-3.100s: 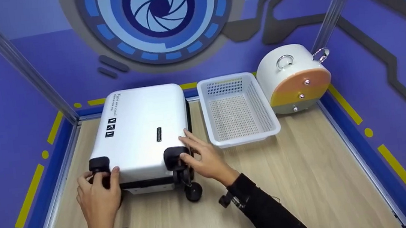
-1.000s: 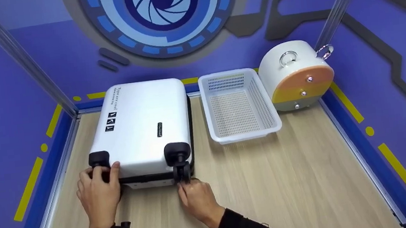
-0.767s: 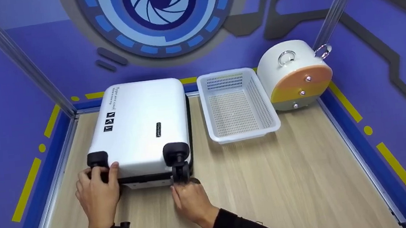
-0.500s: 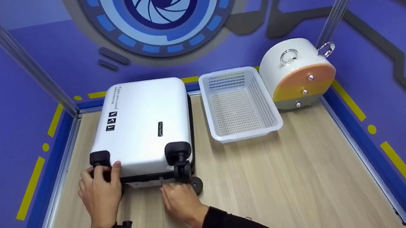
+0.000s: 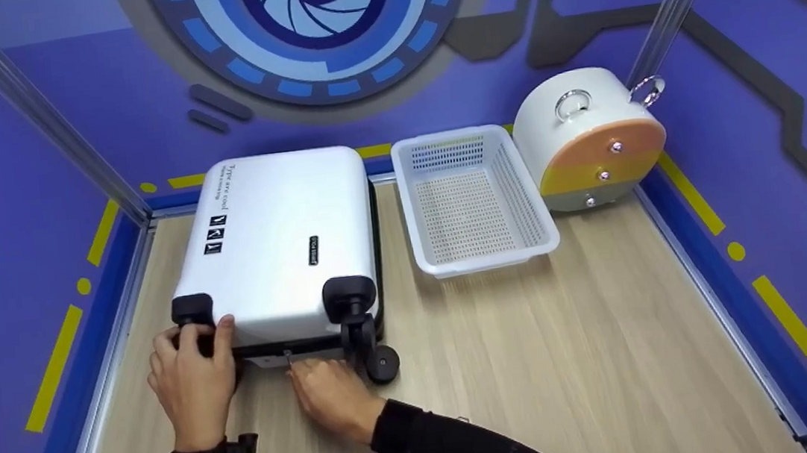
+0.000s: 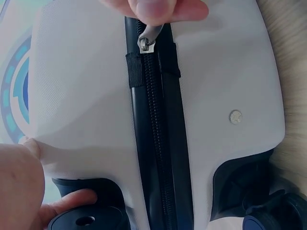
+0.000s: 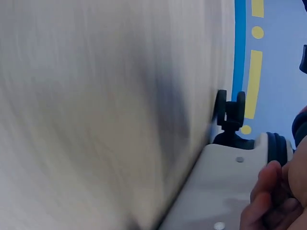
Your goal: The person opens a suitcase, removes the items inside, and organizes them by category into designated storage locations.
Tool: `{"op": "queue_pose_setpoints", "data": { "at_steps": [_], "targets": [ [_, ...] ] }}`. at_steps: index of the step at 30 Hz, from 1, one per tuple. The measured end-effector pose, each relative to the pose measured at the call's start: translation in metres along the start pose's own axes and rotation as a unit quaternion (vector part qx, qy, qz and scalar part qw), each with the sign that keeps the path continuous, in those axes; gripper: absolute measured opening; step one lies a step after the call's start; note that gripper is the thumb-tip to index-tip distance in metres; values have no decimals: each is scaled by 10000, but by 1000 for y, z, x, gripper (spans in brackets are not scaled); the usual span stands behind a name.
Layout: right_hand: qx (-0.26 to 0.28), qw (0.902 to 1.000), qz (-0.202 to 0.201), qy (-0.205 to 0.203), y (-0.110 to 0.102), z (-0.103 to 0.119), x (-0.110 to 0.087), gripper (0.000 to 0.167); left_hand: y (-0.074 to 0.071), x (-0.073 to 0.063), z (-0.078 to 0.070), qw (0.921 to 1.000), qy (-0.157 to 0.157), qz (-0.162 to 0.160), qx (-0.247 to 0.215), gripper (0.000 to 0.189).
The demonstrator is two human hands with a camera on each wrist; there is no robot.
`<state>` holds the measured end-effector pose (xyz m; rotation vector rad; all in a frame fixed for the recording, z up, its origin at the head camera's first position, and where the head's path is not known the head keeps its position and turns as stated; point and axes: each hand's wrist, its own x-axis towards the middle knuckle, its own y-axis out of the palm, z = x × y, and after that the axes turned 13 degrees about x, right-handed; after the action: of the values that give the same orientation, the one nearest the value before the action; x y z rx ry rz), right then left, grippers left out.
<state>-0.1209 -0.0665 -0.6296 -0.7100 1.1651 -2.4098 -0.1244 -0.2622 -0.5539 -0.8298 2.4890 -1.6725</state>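
A white hard-shell suitcase [image 5: 282, 217] lies flat on the wooden surface, its wheeled end toward me. My left hand [image 5: 195, 387] grips the left wheel [image 6: 88, 221] at the near corner, thumb against the shell. At the middle of the near end, my right hand [image 5: 335, 399] pinches the metal zipper pull [image 6: 152, 32] between thumb and fingers. The black zipper [image 6: 156, 115] runs between the two shell halves, and its teeth look closed between the pull and the left corner. Beside my right hand hangs the right black wheel [image 5: 383, 364].
A white perforated plastic basket [image 5: 482, 265] stands right of the suitcase. Behind it to the right is a round white container [image 5: 549, 110] with an orange, yellow and green front and ring handles. Blue patterned walls [image 5: 421, 112] enclose the back and sides.
My right hand has moved from the suitcase's right corner, around below the right wheel, then left along the near end with the zipper pull. My left hand has stayed at the left wheel.
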Motion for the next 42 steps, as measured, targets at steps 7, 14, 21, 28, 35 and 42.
{"op": "queue_pose_setpoints", "data": {
  "at_steps": [7,14,21,28,35,42],
  "targets": [
    [209,9989,-404,-68,-23,-4,-10,27,1,0,-1,10000,-37,28,-78,62],
    [772,9850,-1167,-1010,-107,19,-6,14,-3,-11,-3,9977,83,-676,-36,57],
    [803,9790,-1849,-314,-167,-9,24,23,5,-33,-5,9776,1103,-1781,-221,30],
    [622,9946,-519,643,-153,-38,29,57,35,-52,-10,9857,1581,579,-17,20],
    [506,9962,-434,558,-137,-43,27,52,56,-56,-20,9825,1241,1383,155,22],
    [657,9940,-580,648,-139,-42,29,48,53,-52,-20,9858,1043,1290,246,15]
  ]
}}
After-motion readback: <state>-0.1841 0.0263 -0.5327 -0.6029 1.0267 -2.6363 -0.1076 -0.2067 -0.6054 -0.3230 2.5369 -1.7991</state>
